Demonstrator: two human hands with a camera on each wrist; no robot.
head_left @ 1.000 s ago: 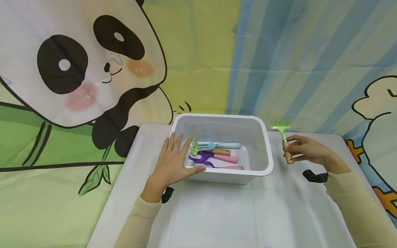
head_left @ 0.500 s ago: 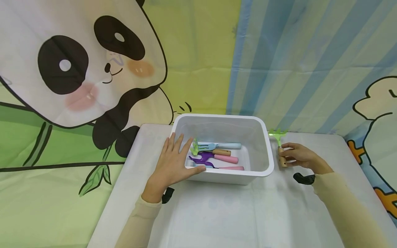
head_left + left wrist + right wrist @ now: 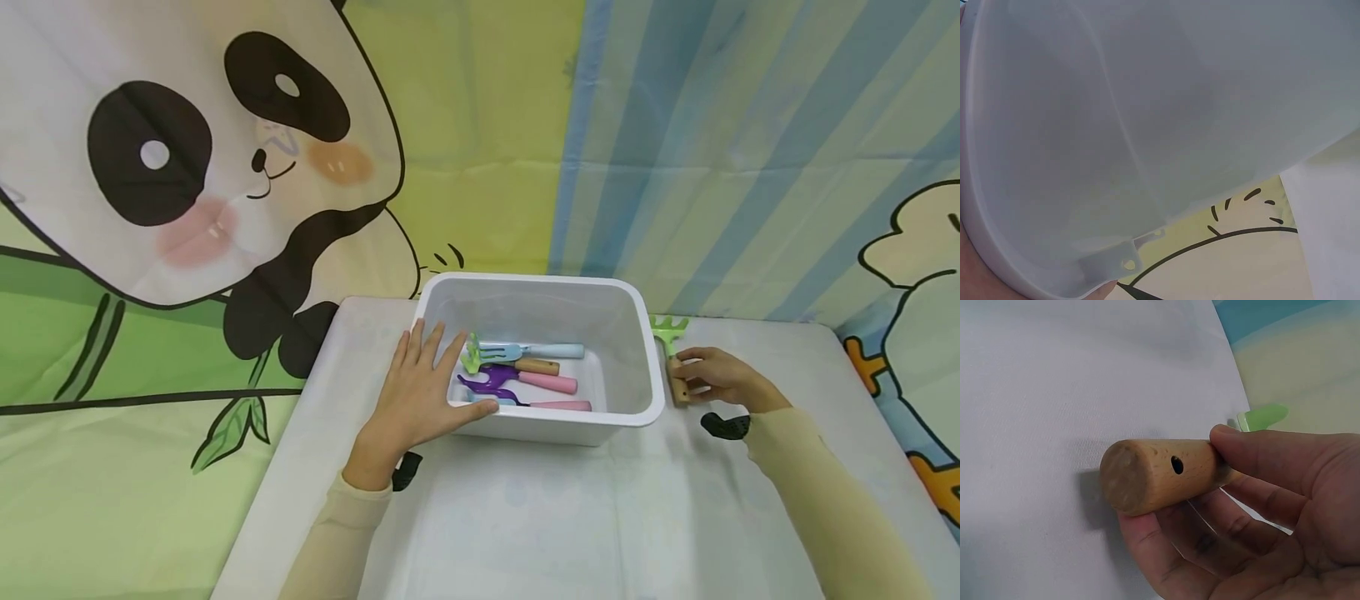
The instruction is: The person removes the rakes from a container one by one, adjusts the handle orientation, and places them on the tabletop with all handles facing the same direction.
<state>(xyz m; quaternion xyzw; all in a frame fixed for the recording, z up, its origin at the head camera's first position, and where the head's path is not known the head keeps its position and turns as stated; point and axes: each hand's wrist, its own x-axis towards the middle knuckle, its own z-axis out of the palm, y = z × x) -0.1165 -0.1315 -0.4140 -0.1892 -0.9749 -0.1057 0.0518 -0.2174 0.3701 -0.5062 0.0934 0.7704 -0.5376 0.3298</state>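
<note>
- The right hand (image 3: 720, 380) pinches the wooden handle (image 3: 1163, 478) of a green rake (image 3: 668, 332), thumb on 1 side and fingers on the other.
- This rake lies just outside the right wall of the white bin (image 3: 540, 428), its tines pointing away from the person.
- 1 dark hole shows near the handle's butt end; whether the whole rake rests on the desk (image 3: 525, 517) is hard to tell.
- The left hand (image 3: 412, 387) lies over the bin's left rim, fingers straight and spread, thumb along the front edge.
- Inside the bin lie 1 light blue fork (image 3: 557, 351), 1 wood-handled green claw (image 3: 538, 367) and 2 purple tools with pink handles (image 3: 547, 382).
</note>
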